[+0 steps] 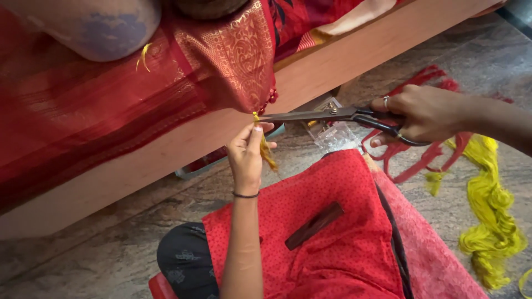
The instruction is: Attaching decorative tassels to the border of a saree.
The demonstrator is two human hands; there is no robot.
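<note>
Under red cloth, hands pinch tassel, hold scissors.

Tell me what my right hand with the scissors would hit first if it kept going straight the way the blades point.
The right hand points the scissors leftward; first in line is the yellow tassel pinched by the left hand, at the red cloth's corner. Depth is hard to judge.

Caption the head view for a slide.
Left hand pinches yellow tassel at red fabric's edge; right hand holds scissors.
</note>
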